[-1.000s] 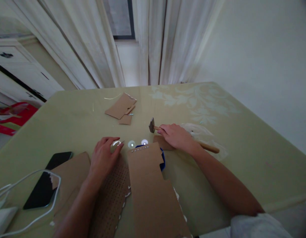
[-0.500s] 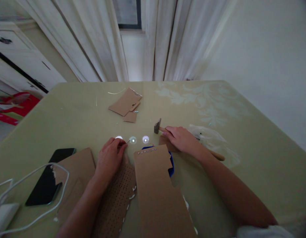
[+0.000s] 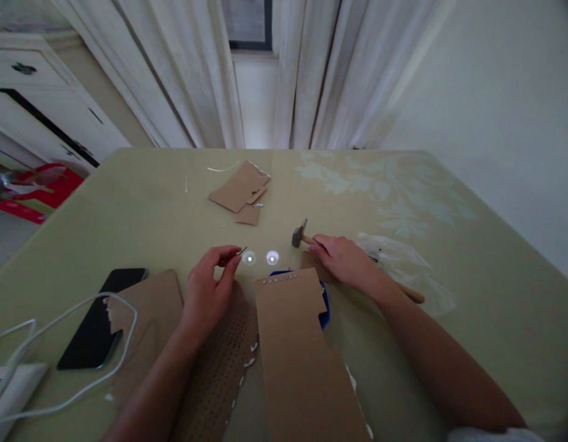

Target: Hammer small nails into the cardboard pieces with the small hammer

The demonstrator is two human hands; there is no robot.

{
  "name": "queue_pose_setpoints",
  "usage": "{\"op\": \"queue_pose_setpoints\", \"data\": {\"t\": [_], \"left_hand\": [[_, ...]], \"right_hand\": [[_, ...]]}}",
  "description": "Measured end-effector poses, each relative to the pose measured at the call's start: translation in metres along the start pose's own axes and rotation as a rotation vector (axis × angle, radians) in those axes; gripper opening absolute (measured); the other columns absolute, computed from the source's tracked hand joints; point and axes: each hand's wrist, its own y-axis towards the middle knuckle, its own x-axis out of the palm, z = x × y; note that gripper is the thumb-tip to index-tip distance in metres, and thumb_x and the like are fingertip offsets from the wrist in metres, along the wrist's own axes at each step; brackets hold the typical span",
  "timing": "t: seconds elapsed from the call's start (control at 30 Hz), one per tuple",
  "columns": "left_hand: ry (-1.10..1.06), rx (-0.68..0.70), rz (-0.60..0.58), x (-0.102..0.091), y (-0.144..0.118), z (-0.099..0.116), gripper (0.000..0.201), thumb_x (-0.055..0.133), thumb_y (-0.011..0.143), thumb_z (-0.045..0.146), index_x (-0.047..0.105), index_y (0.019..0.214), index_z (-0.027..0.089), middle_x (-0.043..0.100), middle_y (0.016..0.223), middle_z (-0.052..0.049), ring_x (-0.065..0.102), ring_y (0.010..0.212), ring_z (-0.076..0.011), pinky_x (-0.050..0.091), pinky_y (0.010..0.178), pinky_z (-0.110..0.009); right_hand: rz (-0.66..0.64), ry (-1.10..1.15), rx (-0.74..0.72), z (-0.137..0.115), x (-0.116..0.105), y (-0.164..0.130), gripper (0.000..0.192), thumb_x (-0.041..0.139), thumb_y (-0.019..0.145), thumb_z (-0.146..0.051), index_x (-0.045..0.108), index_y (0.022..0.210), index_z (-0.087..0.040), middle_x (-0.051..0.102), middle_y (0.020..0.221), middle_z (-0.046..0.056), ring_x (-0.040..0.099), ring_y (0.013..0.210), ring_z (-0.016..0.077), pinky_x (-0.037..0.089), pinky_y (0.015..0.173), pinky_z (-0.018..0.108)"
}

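My left hand (image 3: 212,287) is raised a little over a perforated cardboard sheet (image 3: 214,368) and pinches a small nail (image 3: 242,250) between thumb and fingertips. My right hand (image 3: 343,261) lies on the table, closed around the wooden handle of a small hammer (image 3: 298,234), whose metal head points left. A long cardboard strip (image 3: 299,350) with a row of nails along its far edge lies between my arms, partly covering a blue object (image 3: 325,304).
A black phone (image 3: 97,322) and a white cable (image 3: 76,344) lie at the left on the green table (image 3: 140,221). Cardboard scraps (image 3: 240,191) sit farther back. A clear plastic bag (image 3: 403,264) is at the right. Curtains and a white cabinet stand behind.
My left hand has lifted off the table with the nail pinched in its fingers. The view has shifted slightly; the right hand stays on the hammer.
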Motion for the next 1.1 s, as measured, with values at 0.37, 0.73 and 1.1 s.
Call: {"op": "queue_pose_setpoints", "data": {"t": [0.37,0.73,1.1], "left_hand": [[-0.461,-0.085,0.028,-0.005,-0.011,0.025,0.017,0.08,0.091,0.036,0.073,0.097,0.022,0.085,0.094,-0.005,0.081,0.091,-0.0228,0.064,0.088,-0.036],[-0.319,-0.043,-0.241,-0.017,-0.008,0.02,0.022,0.079,0.092,0.042,0.082,0.095,0.021,0.085,0.1,-0.009,0.079,0.096,-0.0252,0.063,0.084,-0.035],[-0.427,-0.101,-0.235,-0.005,-0.011,0.03,0.024,0.083,0.089,0.044,0.08,0.094,0.021,0.086,0.096,-0.009,0.081,0.09,-0.024,0.066,0.083,-0.035]], "right_hand": [[0.012,-0.013,0.002,-0.002,0.0,-0.001,0.036,0.042,0.119,-0.038,0.073,0.119,-0.019,0.083,0.114,0.014,0.077,0.104,0.0291,0.046,0.083,0.033],[0.007,-0.009,-0.009,0.001,0.002,0.0,0.038,0.041,0.12,-0.04,0.073,0.119,-0.019,0.083,0.114,0.014,0.076,0.105,0.0286,0.047,0.087,0.033],[0.005,-0.006,-0.024,-0.001,0.002,0.0,0.039,0.041,0.12,-0.041,0.073,0.119,-0.02,0.082,0.114,0.013,0.076,0.102,0.0286,0.045,0.082,0.034]]}}
